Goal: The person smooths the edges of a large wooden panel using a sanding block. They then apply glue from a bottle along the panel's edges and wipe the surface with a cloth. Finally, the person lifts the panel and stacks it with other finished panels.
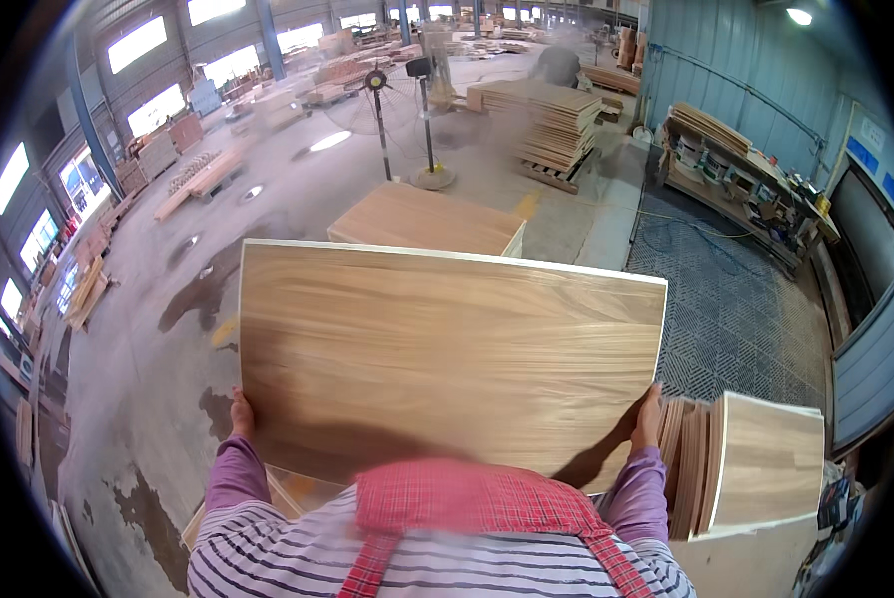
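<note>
A wide wood-grain panel (447, 359) with pale edges is held up in front of me, tilted so its broad face shows. My left hand (241, 414) grips its left edge near the lower corner, the fingers mostly behind the board. On the opposite edge, my right hand (647, 419) holds the panel at about the same height, its fingers partly hidden. Beyond the panel's top edge lies a similar wood-grain board (427, 217), partly covered by the one I hold.
Right of me, several panels (766, 463) stand on edge. Two pedestal fans (377, 85) are ahead, with a pallet stack of boards (547, 120) behind them. A cluttered workbench (736, 184) lines the blue wall, beside dark patterned matting (736, 319).
</note>
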Tool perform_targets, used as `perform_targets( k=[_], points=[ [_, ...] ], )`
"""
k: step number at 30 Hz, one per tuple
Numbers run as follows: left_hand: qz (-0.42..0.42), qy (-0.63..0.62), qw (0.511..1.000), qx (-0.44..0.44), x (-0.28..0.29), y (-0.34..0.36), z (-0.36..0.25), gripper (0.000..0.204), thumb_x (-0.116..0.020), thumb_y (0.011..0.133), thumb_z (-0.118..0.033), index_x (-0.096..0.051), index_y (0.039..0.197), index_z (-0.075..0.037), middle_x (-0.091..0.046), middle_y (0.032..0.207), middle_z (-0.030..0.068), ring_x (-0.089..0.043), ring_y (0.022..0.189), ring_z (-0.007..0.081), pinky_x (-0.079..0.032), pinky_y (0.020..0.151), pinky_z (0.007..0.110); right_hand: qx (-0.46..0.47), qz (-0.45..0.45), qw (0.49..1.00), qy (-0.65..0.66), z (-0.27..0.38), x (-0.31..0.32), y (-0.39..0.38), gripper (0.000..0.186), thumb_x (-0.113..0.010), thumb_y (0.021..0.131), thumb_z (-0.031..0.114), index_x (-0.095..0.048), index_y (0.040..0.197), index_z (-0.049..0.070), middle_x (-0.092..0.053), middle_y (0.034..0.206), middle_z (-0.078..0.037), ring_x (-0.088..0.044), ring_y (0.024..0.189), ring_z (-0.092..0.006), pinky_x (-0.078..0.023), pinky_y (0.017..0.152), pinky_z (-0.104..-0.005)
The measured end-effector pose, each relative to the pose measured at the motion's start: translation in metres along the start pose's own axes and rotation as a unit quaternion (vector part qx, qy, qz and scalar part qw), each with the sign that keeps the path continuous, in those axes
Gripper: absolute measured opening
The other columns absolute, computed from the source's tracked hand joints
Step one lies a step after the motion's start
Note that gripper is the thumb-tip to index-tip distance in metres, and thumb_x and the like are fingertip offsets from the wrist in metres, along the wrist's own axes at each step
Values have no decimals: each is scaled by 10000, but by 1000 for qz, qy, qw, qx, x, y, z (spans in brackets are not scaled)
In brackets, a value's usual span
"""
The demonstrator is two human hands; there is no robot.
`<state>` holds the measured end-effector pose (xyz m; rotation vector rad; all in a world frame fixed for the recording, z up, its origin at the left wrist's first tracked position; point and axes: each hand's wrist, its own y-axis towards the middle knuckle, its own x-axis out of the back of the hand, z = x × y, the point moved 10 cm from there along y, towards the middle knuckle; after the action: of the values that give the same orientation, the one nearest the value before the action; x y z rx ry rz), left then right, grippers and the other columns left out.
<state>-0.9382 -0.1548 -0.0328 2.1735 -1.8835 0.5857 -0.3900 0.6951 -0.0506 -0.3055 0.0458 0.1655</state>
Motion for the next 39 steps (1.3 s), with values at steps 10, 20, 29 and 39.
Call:
perform_targets(
  k=[10, 20, 29, 39],
  points=[
    [100, -170, 980, 37, -190, -31, -172, 720, -247, 971, -585, -562, 1253, -2, -615, 1189, 131, -576, 1100, 243, -440, 957, 346, -37, -30, 995, -91, 23, 23, 113, 805, -361, 937, 595, -407, 1351, -94, -426, 1401, -204, -396, 1301, -279, -296, 1068, -338],
    [99, -158, 982, 10, -301, 104, -167, 760, -301, 954, -603, -576, 1200, 61, -627, 1163, 175, -586, 1096, 259, -419, 947, 322, 42, -57, 996, -57, 41, 6, 206, 844, -399, 908, 647, -378, 1393, -43, -400, 1429, -149, -380, 1300, -260, -281, 1070, -333],
    [82, -123, 988, -31, -341, 223, -167, 603, -390, 976, -499, -582, 1215, 20, -629, 1160, 116, -596, 1045, 200, -445, 911, 296, 47, -68, 994, -78, 69, -119, 201, 856, -401, 918, 621, -355, 1377, -101, -363, 1445, -211, -363, 1329, -292, -278, 1090, -334],
    [13, 92, 995, -24, -385, 313, -182, 571, -390, 973, -462, -615, 1149, 31, -625, 1157, 211, -566, 1121, 302, -412, 935, 355, -74, -119, 971, -191, 1, -164, 245, 873, -417, 892, 661, -398, 1357, -77, -453, 1375, -176, -450, 1244, -286, -371, 1021, -372]
  ],
)
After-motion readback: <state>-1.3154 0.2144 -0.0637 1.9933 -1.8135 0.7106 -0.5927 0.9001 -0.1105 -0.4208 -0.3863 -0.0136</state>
